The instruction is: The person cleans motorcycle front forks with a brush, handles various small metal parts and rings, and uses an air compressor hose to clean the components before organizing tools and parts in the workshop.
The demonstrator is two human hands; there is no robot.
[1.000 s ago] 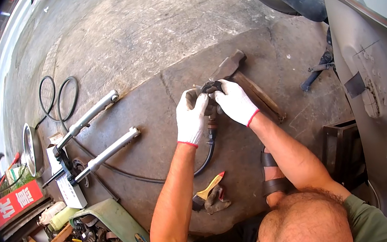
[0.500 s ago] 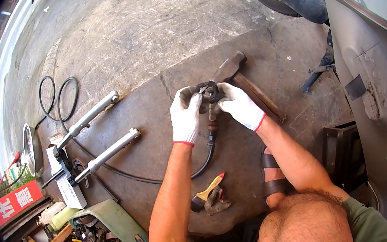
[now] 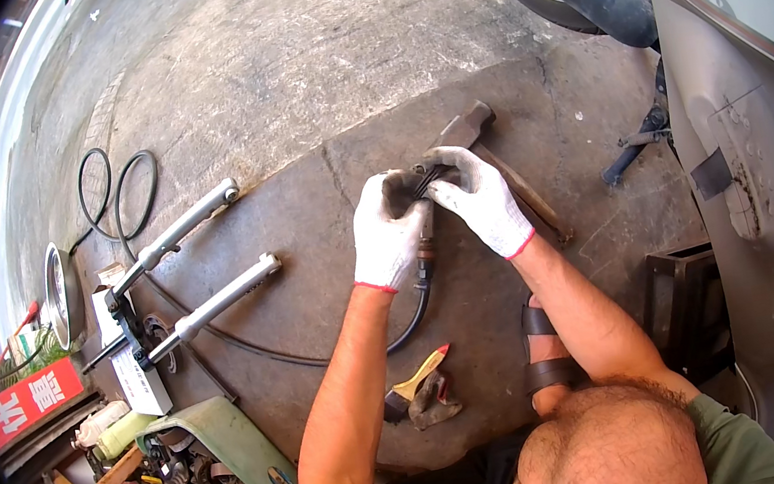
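Observation:
White work gloves with red cuffs cover both hands. Between them, above the floor, is a small black part (image 3: pixel 436 178) made of thin curved bands, largely hidden by the fingers. My left hand (image 3: pixel 390 231) is closed on its left side, and my right hand (image 3: pixel 475 198) pinches it with thumb and fingers from the right. Just under the hands lies a metal tool with a hose fitting (image 3: pixel 425 254), its upper end covered by the gloves. A black hose (image 3: pixel 292 358) runs from it to the left. Beyond my right hand rests a hammer (image 3: pixel 522 188) with a heavy head and wooden handle.
A silver motorcycle fork (image 3: pixel 202 319) lies at the left by a white box (image 3: pixel 141 382). Nearer me are a brush (image 3: pixel 419 379) and a grey rag (image 3: pixel 431 403). A green bin of parts (image 3: pixel 224 430) stands lower left. A scooter body (image 3: pixel 748 154) fills the right side.
The black part, seen before as a wider loop, is now gathered and more covered by the fingers. My left hand has turned inward, and my right fingers have come up over the part.

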